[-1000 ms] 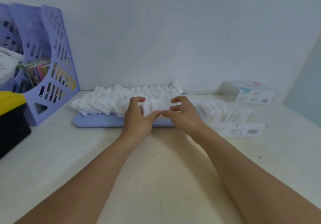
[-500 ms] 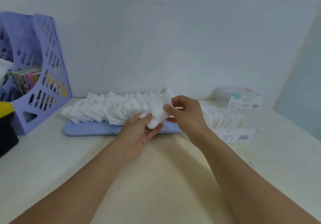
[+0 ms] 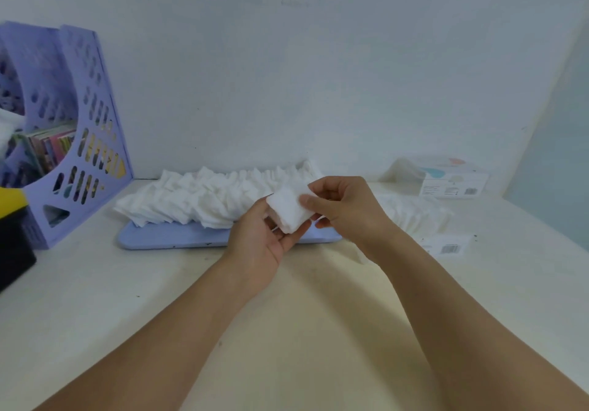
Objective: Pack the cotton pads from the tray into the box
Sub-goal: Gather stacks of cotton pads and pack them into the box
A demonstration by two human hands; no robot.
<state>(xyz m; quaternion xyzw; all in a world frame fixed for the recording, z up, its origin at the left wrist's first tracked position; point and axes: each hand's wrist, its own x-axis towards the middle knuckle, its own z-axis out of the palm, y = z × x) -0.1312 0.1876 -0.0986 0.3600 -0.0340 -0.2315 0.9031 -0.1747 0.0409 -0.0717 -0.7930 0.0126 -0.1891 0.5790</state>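
Once lifted — pads [image 3: 289, 211] above tray [image 3: 191, 238]

Two bare forearms, no sleeves, hands unadorned

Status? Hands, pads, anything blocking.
Left hand and right hand gripping small white cotton-pad stack. Above lilac plastic tray. Path to open white box clear.

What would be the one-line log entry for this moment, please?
stage: transfer | hands: left hand and right hand hold small stack of cotton pads above tray | box: right, partly filled
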